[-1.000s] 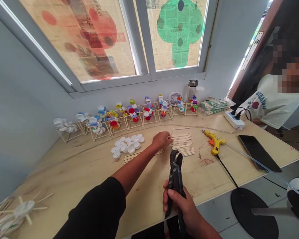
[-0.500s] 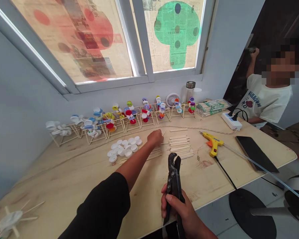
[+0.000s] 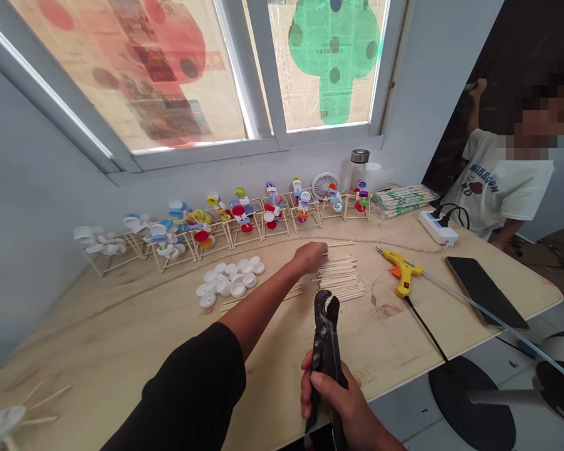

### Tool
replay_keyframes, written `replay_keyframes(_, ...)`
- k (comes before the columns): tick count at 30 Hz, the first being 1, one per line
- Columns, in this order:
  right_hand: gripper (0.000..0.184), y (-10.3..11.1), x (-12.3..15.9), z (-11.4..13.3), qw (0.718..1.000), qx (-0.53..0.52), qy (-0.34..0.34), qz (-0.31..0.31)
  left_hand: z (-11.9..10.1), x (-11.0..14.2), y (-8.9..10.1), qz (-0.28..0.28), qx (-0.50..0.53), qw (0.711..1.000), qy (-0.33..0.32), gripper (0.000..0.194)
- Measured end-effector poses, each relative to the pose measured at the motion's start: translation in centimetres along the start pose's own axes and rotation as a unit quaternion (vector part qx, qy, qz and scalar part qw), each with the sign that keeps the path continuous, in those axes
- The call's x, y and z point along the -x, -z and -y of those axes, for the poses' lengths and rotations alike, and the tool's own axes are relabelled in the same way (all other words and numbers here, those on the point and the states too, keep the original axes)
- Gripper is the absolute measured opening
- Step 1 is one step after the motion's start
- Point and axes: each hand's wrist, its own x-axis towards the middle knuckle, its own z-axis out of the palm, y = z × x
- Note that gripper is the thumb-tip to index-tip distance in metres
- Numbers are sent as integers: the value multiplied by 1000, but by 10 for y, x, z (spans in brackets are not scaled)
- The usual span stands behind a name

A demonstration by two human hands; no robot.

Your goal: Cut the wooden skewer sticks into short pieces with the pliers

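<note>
My left hand point(image 3: 311, 257) reaches over the table, its fingers pinched together at the upper left of a stack of short wooden sticks point(image 3: 341, 279). A thin stick appears to be in that pinch, though the fingertips partly hide it. Nearer to me, my right hand point(image 3: 331, 401) is wrapped round the handles of a black hand cutter point(image 3: 326, 332), whose curved jaws point away from me and stand apart. Beneath my left forearm lie longer wooden sticks point(image 3: 232, 305), partly covered. White bottle caps point(image 3: 237, 289) are grouped left of that forearm.
Stick frames with coloured caps point(image 3: 242, 222) line the wall. A yellow glue gun point(image 3: 402, 270), phone point(image 3: 484, 291), power strip point(image 3: 438, 228) and bagged sticks point(image 3: 402, 200) are on the right. Behind stand a fan point(image 3: 325, 186) and bottle point(image 3: 358, 168). A person point(image 3: 507, 175) stands beyond the table.
My left hand has moved right, from beside the stick stack to its upper left edge. My right hand still holds the cutter, nearly unmoved. The view has shifted slightly.
</note>
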Motion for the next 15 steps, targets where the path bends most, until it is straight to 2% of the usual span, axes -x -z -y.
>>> replay_keyframes(3,35,1,0,-1,1000,-2,-2,-5,0,2,-1,-10,-1,1000,-8,16)
replay_keyframes(7,36,3,-1,-4,1000,0,-9,-5,16,11,0,-23,-9,1000,18,20)
replay_keyframes(11,33,0,0,-1,1000,1,-8,-11,32,20,-1,8,-27,999,46,23)
replay_keyframes(15,29,-2,3,2,1000,15,5,-13,30,21,-6,37,-44,996,64,31)
